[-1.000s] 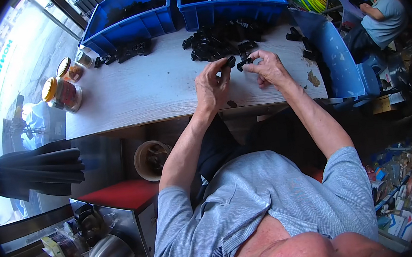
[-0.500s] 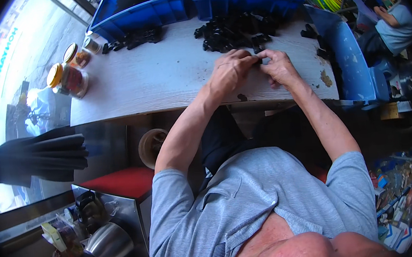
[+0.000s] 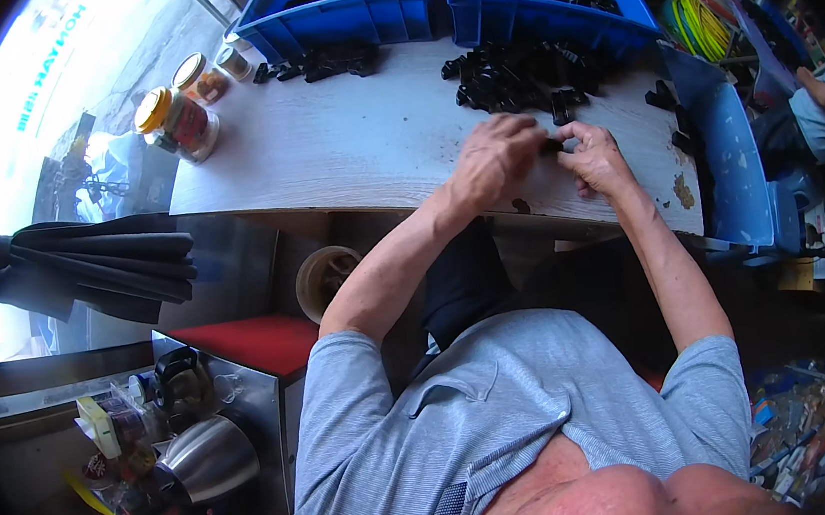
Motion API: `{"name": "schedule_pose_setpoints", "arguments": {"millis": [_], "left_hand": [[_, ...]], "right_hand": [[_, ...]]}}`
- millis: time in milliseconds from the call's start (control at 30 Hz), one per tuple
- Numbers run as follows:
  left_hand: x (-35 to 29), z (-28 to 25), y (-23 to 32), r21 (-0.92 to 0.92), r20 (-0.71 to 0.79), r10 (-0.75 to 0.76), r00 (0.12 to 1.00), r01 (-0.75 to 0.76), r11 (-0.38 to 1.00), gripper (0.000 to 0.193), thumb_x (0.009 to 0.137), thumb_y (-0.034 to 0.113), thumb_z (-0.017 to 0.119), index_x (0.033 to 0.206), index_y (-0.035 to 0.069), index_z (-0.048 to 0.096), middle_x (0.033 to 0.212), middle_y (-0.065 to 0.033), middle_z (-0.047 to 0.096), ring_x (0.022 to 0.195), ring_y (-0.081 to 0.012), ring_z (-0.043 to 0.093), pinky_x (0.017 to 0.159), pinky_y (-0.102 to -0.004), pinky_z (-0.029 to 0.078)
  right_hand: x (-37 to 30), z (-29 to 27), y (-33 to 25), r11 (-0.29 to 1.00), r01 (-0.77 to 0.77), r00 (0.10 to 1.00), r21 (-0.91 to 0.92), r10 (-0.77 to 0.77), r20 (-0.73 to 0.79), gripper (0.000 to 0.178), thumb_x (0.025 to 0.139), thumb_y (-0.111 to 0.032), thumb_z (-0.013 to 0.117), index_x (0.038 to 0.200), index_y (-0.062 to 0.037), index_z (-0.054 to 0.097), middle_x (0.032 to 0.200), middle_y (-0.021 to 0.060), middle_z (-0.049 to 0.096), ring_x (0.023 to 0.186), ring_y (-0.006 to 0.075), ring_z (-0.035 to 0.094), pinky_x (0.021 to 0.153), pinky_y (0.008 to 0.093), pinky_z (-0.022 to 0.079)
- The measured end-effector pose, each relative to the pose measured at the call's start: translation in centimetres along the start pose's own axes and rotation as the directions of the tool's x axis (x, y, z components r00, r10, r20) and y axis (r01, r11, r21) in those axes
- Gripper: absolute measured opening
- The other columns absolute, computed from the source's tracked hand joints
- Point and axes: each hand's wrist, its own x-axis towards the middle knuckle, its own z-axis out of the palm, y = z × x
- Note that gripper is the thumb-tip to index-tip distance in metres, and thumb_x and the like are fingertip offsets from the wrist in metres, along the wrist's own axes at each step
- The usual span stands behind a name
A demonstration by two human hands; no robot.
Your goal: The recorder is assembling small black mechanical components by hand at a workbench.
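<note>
A small black part [image 3: 552, 145] sits at the thumb and fingertips of my right hand [image 3: 597, 158], which pinches it over the table near its front edge. My left hand [image 3: 501, 160] is just left of the part, its fingers curled and smeared by motion, so whether they touch it is unclear. Beyond both hands lies a heap of shiny black parts [image 3: 505, 82], with a loose black piece [image 3: 565, 101] at its near side. The part's exact kind is too small to make out.
Two blue bins [image 3: 339, 32] of black parts stand at the back. A smaller row of black parts [image 3: 340, 61] lies before the left one. Lidded jars [image 3: 183, 126] stand on the table's left. A blue tub [image 3: 731, 154] adjoins its right edge. Another person [image 3: 824, 109] is at far right.
The head view has shifted, so the table sits further right and lower. My left hand has come away from the right hand's fingertips toward the left, baring the black part.
</note>
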Motion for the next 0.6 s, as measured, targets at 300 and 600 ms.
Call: {"name": "schedule_pose_setpoints", "arguments": {"millis": [300, 600], "left_hand": [[-0.6, -9.8, -15.9, 0.508, -0.343, -0.272, 0.899, 0.421, 0.752, 0.04, 0.086, 0.003, 0.056, 0.123, 0.01, 0.068, 0.123, -0.0152, 0.067, 0.116, -0.039, 0.059, 0.096, -0.0475, 0.052], [-1.1, -9.3, -16.1, 0.506, -0.335, -0.15, 0.93, 0.312, 0.804, 0.019, 0.089, 0.02, 0.065, 0.104, 0.009, 0.07, 0.103, -0.0133, 0.07, 0.097, -0.0355, 0.064, 0.085, -0.047, 0.053]], "right_hand": [[-0.4, 0.0, 1.3, 0.981, 0.063, 0.997, 0.184, -0.053, -0.058, 0.031, 0.088, -0.017, 0.076, 0.113, -0.0043, 0.064, 0.058, -0.0009, 0.054, 0.041, 0.0087, 0.05, 0.037, 0.0251, 0.044], [-0.3, -0.3, 2.3, 0.921, 0.063, 0.997, 0.384, -0.04, -0.068, 0.038, 0.082, -0.02, 0.08, 0.11, -0.0021, 0.062, 0.056, -0.0025, 0.05, 0.041, 0.0088, 0.051, 0.038, 0.0266, 0.048]]}}
